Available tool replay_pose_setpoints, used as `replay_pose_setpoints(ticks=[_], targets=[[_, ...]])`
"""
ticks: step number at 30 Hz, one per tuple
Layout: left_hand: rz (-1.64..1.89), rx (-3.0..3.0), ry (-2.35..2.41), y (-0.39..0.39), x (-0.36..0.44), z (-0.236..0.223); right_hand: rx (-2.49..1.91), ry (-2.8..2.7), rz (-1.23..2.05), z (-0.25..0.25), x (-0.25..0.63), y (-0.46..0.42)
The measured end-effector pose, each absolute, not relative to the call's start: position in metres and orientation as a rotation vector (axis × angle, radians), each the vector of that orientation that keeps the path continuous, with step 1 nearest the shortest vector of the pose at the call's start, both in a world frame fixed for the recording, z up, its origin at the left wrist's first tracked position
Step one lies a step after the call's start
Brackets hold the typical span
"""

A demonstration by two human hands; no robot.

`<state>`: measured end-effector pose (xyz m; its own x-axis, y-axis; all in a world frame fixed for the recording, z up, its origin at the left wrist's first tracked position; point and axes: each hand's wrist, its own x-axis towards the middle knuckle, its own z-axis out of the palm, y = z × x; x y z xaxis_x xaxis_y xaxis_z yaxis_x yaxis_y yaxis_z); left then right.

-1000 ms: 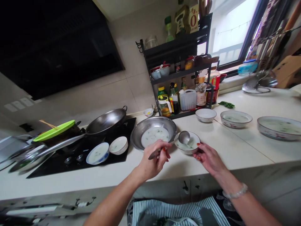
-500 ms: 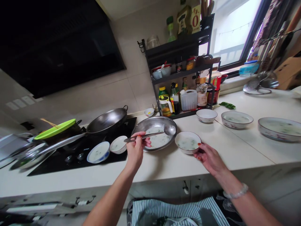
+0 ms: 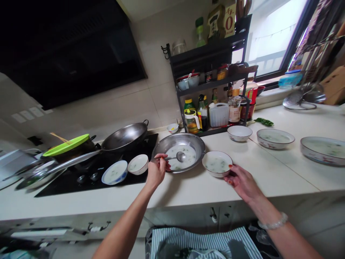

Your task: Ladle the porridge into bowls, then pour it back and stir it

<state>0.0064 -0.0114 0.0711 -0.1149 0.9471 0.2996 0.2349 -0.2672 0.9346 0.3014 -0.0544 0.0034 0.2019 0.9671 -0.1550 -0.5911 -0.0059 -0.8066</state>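
Note:
My left hand [image 3: 157, 169] is closed round the handle of a metal ladle [image 3: 180, 156]. The ladle's head is down in a wide steel basin [image 3: 201, 145], at the surface of a white soup with green bits. To the right of the basin stands a white bowl [image 3: 217, 164] of the same soup. My right hand [image 3: 240, 178] pinches this bowl's right rim between thumb and fingers, and the bowl appears to rest on the counter. Left of my left hand are a small filled bowl [image 3: 138, 164] and a blue-patterned filled bowl [image 3: 114, 172].
A wok [image 3: 125, 136] sits on the black hob [image 3: 88, 181], its long handle reaching left. More bowls stand to the right: a white bowl [image 3: 239, 133], a soup bowl [image 3: 275, 138] and a larger one [image 3: 322, 147]. Behind is a rack [image 3: 212, 86] with bottles.
The ladle's head has moved down and left, from near the basin's right rim to the soup. My right hand keeps its hold on the bowl. The view has shifted slightly.

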Motion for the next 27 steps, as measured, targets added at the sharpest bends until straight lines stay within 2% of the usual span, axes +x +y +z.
replay_pose_setpoints(ticks=[4, 14, 27], targets=[[1.398, 1.482, 1.280, -0.008, 0.019, 0.067, -0.905, -0.508, 1.319, 0.007, 0.300, -0.055], [1.611, 1.050, 1.315, 0.004, 0.006, 0.071, -0.892, -0.508, 1.328, 0.004, 0.301, -0.054], [1.645, 1.014, 1.290, 0.003, -0.004, 0.082, -0.921, -0.522, 1.312, 0.008, 0.300, -0.055]])
